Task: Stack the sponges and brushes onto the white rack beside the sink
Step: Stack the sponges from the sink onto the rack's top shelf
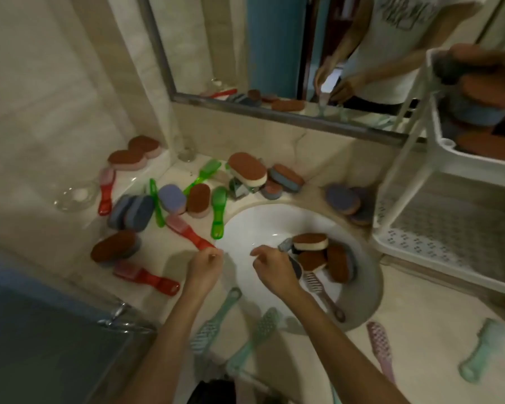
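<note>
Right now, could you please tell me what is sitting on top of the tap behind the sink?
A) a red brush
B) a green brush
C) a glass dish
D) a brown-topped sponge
D: a brown-topped sponge with a white base rests on the chrome tap, while the nearest green brush lies flat on the counter beside it.

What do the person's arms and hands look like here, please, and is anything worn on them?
Both forearms are bare, with no sleeves, gloves or watch on the left hand or the right hand. The fingers show no rings, though the picture is blurred. The mirror reflects a white short-sleeved T-shirt with a dark print.
</note>
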A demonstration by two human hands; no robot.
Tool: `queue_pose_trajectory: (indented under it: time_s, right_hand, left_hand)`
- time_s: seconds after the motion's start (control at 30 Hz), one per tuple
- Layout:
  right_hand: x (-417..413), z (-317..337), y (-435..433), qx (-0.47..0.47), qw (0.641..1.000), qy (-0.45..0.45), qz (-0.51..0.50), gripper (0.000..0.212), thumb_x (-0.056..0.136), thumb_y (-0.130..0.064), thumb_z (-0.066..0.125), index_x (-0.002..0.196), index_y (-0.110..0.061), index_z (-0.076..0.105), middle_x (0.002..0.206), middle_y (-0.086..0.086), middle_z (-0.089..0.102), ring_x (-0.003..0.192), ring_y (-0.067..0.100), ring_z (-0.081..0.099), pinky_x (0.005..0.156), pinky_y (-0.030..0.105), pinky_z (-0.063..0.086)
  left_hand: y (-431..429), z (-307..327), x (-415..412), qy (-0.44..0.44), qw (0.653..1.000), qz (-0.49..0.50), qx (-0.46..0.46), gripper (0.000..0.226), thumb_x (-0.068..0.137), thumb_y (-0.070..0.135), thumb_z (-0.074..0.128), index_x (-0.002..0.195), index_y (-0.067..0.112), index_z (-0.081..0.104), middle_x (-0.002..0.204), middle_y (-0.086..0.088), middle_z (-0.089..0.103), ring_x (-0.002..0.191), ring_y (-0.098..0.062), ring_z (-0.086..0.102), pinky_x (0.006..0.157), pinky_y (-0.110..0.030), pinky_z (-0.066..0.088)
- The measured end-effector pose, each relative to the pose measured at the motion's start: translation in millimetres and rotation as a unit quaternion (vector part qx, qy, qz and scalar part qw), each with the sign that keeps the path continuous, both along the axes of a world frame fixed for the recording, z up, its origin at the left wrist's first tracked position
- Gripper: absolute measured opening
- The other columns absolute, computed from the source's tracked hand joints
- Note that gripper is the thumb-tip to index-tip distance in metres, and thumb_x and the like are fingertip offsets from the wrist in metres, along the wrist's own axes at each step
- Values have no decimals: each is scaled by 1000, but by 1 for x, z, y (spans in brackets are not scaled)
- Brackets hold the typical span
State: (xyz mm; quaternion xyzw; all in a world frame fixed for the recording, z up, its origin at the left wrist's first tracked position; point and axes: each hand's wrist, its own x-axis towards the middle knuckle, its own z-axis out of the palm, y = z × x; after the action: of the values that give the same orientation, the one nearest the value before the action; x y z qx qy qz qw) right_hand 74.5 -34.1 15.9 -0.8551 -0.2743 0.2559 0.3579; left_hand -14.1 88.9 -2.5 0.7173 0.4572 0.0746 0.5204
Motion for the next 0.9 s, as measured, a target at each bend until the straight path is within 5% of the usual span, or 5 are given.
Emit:
queue_pose_trajectory:
  time_s: [0.13, 0.37, 0.67, 0.8, 0.9]
  right_hand:
    - [-38, -30, 40, -51, 996, 40, 54, 32, 90, -9, 51, 121, -9, 59, 122, 13, 62, 105, 24, 62, 87, 22, 46]
    - [-80, -48, 139, -94, 988, 16, 120, 37, 88, -10, 50, 125, -10, 56, 126, 15, 58, 116, 28, 54, 92, 27, 41]
    - [-89, -49, 253, -120, 975, -47, 183, 51, 93, -10, 44, 142, -15, 35, 130, 22, 46, 117, 37, 50, 92, 38, 41]
    - [-81, -48, 297, -125, 967, -75, 207, 60, 94, -5, 37, 149, -19, 17, 143, 26, 36, 122, 38, 48, 93, 41, 41]
    - [-70, -39, 329, -141, 956, -105, 235, 58, 98, -8, 34, 149, -20, 10, 150, 27, 23, 123, 39, 47, 95, 42, 40]
  left_hand:
    - [43, -25, -49, 38, 999, 35, -12, 42, 72, 22, 47, 100, -3, 64, 108, -31, 64, 88, -35, 63, 87, -47, 50]
    - [141, -33, -92, 121, 982, 32, 139, 33, 87, 1, 50, 118, -4, 61, 123, -23, 61, 117, -34, 55, 98, -35, 40]
    - [278, -51, -91, 236, 941, -108, 217, 60, 70, 24, 74, 122, 1, 55, 131, -19, 53, 120, -33, 52, 95, -42, 46]
    - [294, -57, -96, 266, 913, -178, 254, 85, 66, 34, 78, 137, 8, 39, 145, -13, 41, 133, -29, 40, 109, -38, 35]
    - [304, -60, -97, 273, 906, -185, 264, 81, 70, 36, 75, 137, 9, 38, 142, -14, 41, 133, -31, 38, 110, -37, 31]
